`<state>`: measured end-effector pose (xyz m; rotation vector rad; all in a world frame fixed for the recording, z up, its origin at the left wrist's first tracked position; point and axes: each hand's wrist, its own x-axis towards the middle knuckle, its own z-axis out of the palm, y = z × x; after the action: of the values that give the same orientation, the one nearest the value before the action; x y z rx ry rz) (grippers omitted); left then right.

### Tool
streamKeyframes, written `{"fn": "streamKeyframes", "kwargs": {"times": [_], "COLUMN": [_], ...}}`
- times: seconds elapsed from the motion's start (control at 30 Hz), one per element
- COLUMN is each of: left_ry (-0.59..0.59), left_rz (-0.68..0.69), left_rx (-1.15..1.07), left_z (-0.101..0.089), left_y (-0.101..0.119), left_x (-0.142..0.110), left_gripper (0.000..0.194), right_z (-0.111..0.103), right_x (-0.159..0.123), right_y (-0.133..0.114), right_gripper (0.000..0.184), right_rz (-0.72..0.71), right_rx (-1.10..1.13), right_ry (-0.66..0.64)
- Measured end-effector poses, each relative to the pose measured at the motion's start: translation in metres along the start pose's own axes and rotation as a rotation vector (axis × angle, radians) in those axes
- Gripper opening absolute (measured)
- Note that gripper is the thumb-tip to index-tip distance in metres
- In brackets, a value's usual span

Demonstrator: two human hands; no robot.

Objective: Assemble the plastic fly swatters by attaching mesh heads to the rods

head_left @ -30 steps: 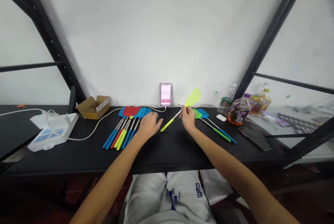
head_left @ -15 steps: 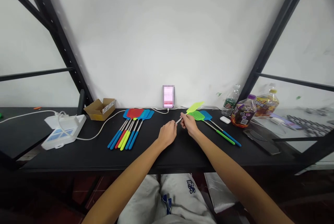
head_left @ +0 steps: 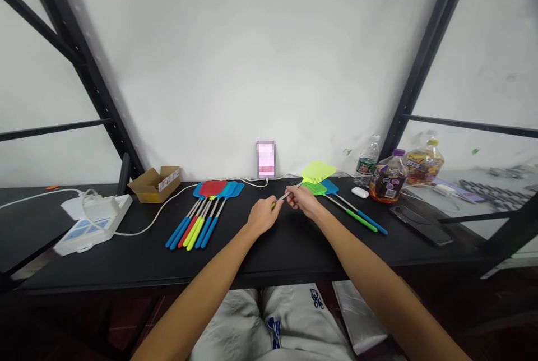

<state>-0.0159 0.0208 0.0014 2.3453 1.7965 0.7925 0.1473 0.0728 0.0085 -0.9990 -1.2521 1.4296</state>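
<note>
Left to right: white power strip (head_left: pixel 90 225) with a cable trailing off it, then a cardboard box (head_left: pixel 154 184), both on the black desk (head_left: pixel 126 265). Next comes a tight row of fly swatters (head_left: pixel 212 189) with blue, red and yellow-green handles, neither hand on them. A blurred phone (head_left: pixel 266 159) stands upright against the wall behind, on a white charging cable (head_left: pixel 252 181).

Your left hand (head_left: pixel 263 215) pinches the yellow grip end of the yellow-green fly swatter (head_left: pixel 318 171). Your right hand (head_left: pixel 302 199) is closed on its metal shaft just beside that, so the hands are nearly touching and both grips are tight. The swatter's head sits up and right of your right hand, just past the green swatter (head_left: pixel 315 188).

Changed from the last frame: the head now shows its flat face instead of sitting near edge-on, and your left fingers are on the grip end.

Further right: blue swatter (head_left: pixel 330 186), water bottle (head_left: pixel 367 162), juice bottle (head_left: pixel 389 179), a dark phone (head_left: pixel 420 225) lying flat.
</note>
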Motion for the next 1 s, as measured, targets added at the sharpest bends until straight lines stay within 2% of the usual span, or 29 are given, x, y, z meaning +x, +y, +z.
{"fn": "streamKeyframes", "kwargs": {"times": [0.33, 0.43, 0.57, 0.67, 0.8, 0.87, 1.0], "left_ry": [0.012, -0.003, -0.050, -0.085, -0.085, -0.059, 0.013], "left_rz": [-0.013, 0.013, 0.076, 0.123, 0.075, 0.026, -0.012], "left_rx": [0.021, 0.068, 0.123, 0.140, 0.141, 0.119, 0.042], "left_z": [-0.001, 0.000, 0.000, -0.003, -0.006, -0.005, -0.004], "left_y": [-0.003, -0.003, 0.000, 0.002, 0.005, 0.006, 0.007], "left_x": [-0.003, -0.006, -0.014, -0.018, -0.018, -0.015, -0.011], "left_gripper": [0.040, 0.036, 0.039, 0.040, 0.036, 0.032, 0.026], "right_z": [-0.018, -0.022, -0.026, -0.027, -0.030, -0.031, -0.032], "right_x": [0.010, 0.011, 0.010, 0.007, 0.002, 0.001, -0.001], "right_y": [-0.002, -0.003, -0.006, -0.008, -0.008, -0.006, -0.005], "right_gripper": [0.036, 0.039, 0.042, 0.045, 0.043, 0.036, 0.012], "right_rz": [-0.171, -0.200, -0.146, -0.137, -0.152, -0.073, 0.115], "right_rx": [0.208, 0.241, 0.359, 0.367, 0.344, 0.318, 0.248], "right_ry": [0.330, 0.384, 0.342, 0.365, 0.364, 0.293, 0.032]}}
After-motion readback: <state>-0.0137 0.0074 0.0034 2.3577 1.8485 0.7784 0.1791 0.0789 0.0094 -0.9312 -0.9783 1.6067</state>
